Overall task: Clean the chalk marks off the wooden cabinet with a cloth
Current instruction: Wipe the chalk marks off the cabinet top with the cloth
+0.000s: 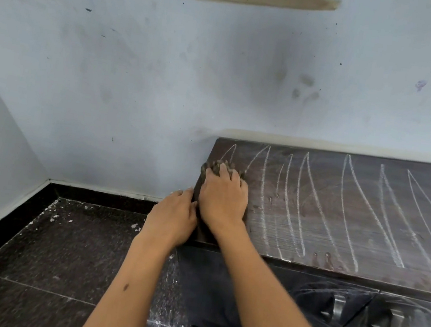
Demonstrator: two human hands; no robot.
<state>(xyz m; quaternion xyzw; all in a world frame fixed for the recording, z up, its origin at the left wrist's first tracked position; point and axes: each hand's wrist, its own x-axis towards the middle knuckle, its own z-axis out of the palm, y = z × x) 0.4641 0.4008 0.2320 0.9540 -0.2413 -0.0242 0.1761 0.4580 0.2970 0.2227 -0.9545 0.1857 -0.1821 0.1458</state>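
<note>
At left edge of dark wooden cabinet top (338, 220): right hand (222, 197) presses crumpled grey-brown cloth (215, 166), fingers together. Left hand (173, 216) braces the edge, fingers slightly apart. White chalk lines (345, 208) remain rightward; best to wipe with firm, overlapping strokes.

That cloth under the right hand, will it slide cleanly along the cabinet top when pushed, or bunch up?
The cloth looks soft and bunched under the right hand, so it probably deforms rather than staying flat. Its nubby texture likely grips the cabinet top instead of slipping. It seems light; the left hand only rests at the cabinet edge.
</note>
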